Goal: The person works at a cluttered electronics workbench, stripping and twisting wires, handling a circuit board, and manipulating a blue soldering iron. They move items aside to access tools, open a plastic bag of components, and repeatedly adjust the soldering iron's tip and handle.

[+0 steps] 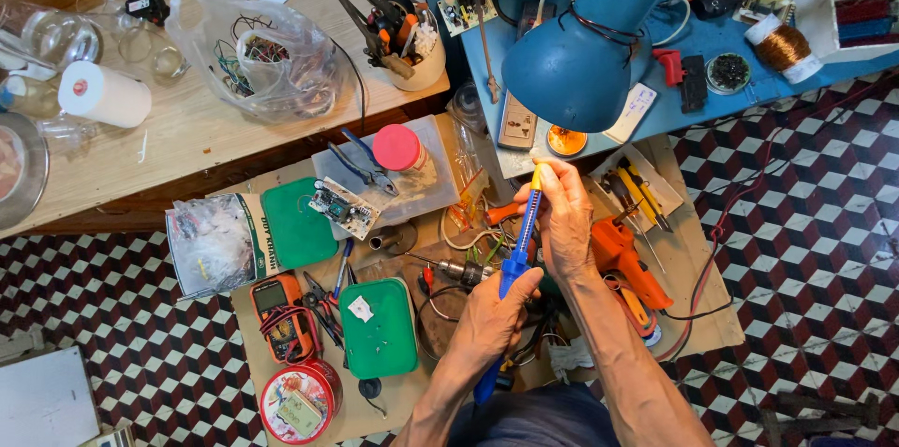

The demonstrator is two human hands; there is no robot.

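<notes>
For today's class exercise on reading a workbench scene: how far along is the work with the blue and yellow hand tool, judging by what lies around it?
Done: tools and parts are laid out, such as the multimeter and a small circuit board. In hand: the left hand grips the blue tool low on its handle, while the right hand pinches its yellow tip under the blue lamp. Left: the tool touches no workpiece yet, and the board lies apart.

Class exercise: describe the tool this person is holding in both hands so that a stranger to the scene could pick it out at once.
Start at the big blue desk lamp; just below its shade, the right hand pinches the yellow tip of a slim blue tool, seemingly a desoldering pump. The left hand grips its lower body. Unlike the orange tool lying beside it, it stands nearly upright, blue with a yellow tip.
</notes>
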